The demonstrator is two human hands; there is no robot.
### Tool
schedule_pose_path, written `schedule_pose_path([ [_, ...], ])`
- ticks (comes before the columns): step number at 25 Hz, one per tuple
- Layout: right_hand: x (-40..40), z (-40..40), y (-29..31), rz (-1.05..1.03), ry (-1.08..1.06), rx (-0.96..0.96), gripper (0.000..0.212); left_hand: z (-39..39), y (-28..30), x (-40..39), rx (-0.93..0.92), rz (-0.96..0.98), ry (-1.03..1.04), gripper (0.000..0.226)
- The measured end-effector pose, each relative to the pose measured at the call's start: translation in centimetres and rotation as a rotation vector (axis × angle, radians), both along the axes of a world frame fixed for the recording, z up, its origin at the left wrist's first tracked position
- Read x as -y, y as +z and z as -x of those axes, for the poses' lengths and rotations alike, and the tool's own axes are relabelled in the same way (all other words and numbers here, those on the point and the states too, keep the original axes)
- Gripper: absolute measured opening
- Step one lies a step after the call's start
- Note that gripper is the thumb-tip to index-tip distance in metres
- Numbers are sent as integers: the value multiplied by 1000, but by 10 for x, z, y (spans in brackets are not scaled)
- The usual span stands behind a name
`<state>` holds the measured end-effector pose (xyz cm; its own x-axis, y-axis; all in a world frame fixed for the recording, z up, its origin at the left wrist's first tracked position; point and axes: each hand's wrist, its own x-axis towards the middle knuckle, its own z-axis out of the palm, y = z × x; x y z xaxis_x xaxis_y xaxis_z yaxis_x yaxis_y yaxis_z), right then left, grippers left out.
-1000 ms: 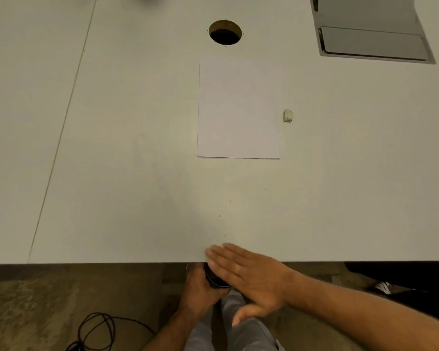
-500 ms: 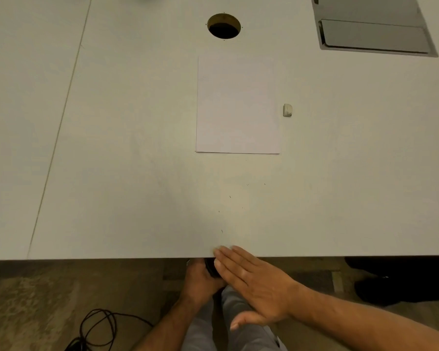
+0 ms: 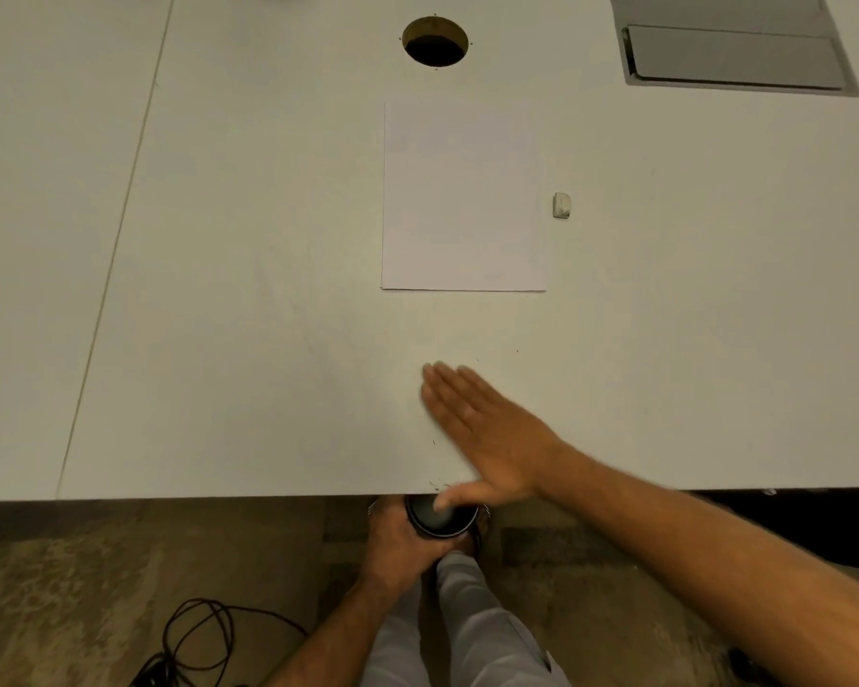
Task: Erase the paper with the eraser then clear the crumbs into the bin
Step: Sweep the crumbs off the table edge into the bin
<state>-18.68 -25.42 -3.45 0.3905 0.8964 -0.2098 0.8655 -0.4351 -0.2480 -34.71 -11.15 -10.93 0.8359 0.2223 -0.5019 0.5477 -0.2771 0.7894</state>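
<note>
A blank white sheet of paper (image 3: 462, 195) lies flat in the middle of the white table (image 3: 219, 290). A small white eraser (image 3: 561, 205) sits just right of the sheet. My right hand (image 3: 487, 428) is flat on the table between the paper and the near edge, fingers together and stretched out, holding nothing. A few dark crumbs (image 3: 437, 485) lie at the table edge beside its thumb. Just below the edge, my left hand (image 3: 402, 542) grips a small black round bin (image 3: 440, 520), partly hidden by my right thumb.
A round cable hole (image 3: 435, 42) is cut in the table beyond the paper. A grey laptop (image 3: 735, 52) lies at the far right. A seam line runs down the table's left side. A black cable (image 3: 194, 637) is coiled on the floor by my legs.
My right hand moved from beyond the table edge forward onto the table, toward the paper. The left hand still holds the bin under the edge.
</note>
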Motion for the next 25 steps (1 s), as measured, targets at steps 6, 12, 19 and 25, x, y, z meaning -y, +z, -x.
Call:
schedule_pose_path([
  [6, 18, 73, 13, 41, 232, -116, 117, 1, 2, -4, -52, 33, -83, 25],
  [12, 10, 29, 16, -125, 105, -107, 113, 3, -8, -6, -38, 25, -3, 89],
  [19, -29, -5, 0, -36, 177, 12, 117, 1, 9, -5, -3, 16, 3, 81],
  [25, 5, 62, 9, -104, 353, -175, 117, 1, 11, -10, -89, 15, -147, 40],
])
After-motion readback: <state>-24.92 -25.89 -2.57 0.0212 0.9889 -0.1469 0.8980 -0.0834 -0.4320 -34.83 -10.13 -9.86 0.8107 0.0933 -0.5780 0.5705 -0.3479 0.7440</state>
